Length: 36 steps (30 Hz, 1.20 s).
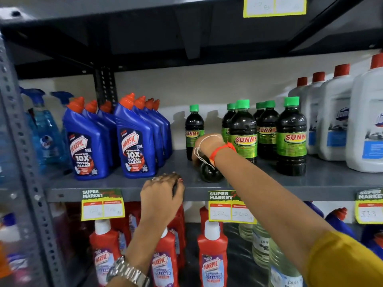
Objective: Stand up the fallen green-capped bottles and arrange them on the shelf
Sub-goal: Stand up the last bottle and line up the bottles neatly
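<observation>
Several green-capped dark SUNNY bottles [291,139] stand on the grey shelf [323,181]; one stands alone [194,131] further left. A fallen bottle [211,172] lies on the shelf with its base towards me. My right hand [205,146] reaches in over it and wraps its far part; the fingers are hidden behind my wrist. My left hand [162,193] curls over the dark rounded end of a second fallen bottle [176,188] at the shelf's front edge, which is mostly hidden under the fingers.
Blue Harpic bottles [134,141] stand in rows left of the gap, with blue spray bottles [44,129] beyond. White jugs with red caps [333,121] fill the right. The shelf below holds red Harpic bottles [212,251]. Price tags [102,206] hang off the front edge.
</observation>
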Available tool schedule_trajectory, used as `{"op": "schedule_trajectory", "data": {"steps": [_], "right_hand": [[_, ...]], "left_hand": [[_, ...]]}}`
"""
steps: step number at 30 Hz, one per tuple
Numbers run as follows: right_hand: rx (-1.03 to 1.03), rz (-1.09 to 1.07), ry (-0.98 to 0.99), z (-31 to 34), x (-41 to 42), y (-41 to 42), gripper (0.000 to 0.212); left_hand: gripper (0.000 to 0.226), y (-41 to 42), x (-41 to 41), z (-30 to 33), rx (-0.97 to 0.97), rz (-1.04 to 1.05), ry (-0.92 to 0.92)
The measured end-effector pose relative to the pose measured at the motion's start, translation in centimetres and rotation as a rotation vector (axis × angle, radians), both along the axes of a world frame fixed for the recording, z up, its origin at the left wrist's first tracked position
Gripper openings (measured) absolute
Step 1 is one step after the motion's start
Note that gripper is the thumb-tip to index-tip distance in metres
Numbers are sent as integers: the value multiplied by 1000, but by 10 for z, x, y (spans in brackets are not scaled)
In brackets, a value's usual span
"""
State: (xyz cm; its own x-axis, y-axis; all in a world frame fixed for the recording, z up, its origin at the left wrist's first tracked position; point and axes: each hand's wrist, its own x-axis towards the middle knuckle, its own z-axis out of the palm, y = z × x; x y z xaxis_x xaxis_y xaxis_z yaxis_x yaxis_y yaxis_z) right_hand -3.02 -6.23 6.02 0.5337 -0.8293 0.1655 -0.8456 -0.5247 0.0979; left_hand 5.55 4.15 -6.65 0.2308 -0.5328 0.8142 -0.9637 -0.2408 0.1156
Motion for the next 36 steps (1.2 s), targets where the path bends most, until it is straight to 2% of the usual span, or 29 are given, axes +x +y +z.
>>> {"op": "schedule_trajectory", "data": {"steps": [3, 4, 8, 13, 17, 22, 29, 31, 36], "right_hand": [[-86, -61, 77, -6, 7, -6, 24], [-128, -80, 77, -9, 8, -8, 28], [-188, -111, -94, -13, 4, -14, 48], [-294, -98, -530, -9, -16, -5, 53], [-293, 85, -948, -5, -25, 2, 73], [-145, 310, -1208, -14, -27, -1, 78], [135, 441, -1288, -32, -29, -13, 80], [136, 432, -1258, -33, -29, -13, 84], [2, 266, -1064, -44, -29, -12, 112]], "left_hand": [[29, -1, 1, -1, -6, -22, 26], [30, -2, 1, -2, -9, -26, 32], [32, -3, 2, -3, -9, -40, 56], [33, -4, 1, -4, -17, -47, 81], [34, -5, 0, -6, -31, -56, 101], [35, -6, 0, -7, -42, -46, 101], [36, -7, -1, -6, -51, -45, 99], [37, -6, -1, -7, -52, -40, 98], [38, -7, -2, -7, -50, -37, 102]]}}
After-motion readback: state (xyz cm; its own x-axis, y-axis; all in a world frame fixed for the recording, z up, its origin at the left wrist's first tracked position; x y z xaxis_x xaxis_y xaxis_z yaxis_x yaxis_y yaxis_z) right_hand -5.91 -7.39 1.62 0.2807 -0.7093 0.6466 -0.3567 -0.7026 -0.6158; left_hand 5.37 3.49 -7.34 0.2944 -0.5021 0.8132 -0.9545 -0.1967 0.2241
